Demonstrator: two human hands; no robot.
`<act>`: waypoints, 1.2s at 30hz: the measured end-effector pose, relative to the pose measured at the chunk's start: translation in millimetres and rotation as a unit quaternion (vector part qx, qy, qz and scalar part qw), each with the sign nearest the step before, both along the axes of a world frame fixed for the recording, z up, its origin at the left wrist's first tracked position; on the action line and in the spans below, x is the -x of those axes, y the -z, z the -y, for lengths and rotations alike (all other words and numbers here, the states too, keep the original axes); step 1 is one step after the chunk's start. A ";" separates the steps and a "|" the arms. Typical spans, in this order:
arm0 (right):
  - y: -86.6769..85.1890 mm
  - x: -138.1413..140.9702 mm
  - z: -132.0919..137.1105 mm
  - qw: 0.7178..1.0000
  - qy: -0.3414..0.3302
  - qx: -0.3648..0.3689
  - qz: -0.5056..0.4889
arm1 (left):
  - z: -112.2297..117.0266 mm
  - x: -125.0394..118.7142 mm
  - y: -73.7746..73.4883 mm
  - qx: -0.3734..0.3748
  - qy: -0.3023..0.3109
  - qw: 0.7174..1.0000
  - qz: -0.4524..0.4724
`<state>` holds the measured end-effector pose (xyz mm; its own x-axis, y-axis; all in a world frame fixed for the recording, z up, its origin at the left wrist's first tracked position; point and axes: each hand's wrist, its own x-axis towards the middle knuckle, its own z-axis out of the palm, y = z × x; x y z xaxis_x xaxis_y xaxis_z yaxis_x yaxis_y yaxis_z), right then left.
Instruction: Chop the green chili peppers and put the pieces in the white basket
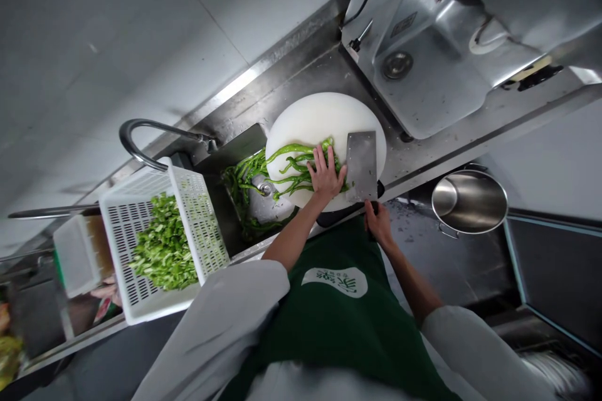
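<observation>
Green characters on an apron (320, 332) and a small plate (403, 24) on a metal machine (439, 53), neither legible.
At the near side of the scene, the apron's chest bears a rounded white patch (335, 282) printed with green characters that look Chinese, some large and stylised, others smaller beside them; they are too small and blurred to make out. At the far right, the machine carries a dark rectangular plate, set at a slant on its metal body, with faint marks too fine to read as words or numbers.
</observation>
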<state>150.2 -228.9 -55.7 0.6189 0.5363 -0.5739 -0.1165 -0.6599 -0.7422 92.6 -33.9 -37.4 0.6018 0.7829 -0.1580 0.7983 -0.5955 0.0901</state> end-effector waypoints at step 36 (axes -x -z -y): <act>2.7 -63.0 -26.7 0.982 -0.145 0.078 0.097 | -25.3 -5.3 1.9 0.034 0.034 0.999 0.021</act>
<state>213.2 -202.3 -58.4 0.5586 0.6208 -0.5501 0.2260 -0.7520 -0.6192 97.9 -8.6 -39.3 0.6608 0.7278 -0.1837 0.7506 -0.6399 0.1647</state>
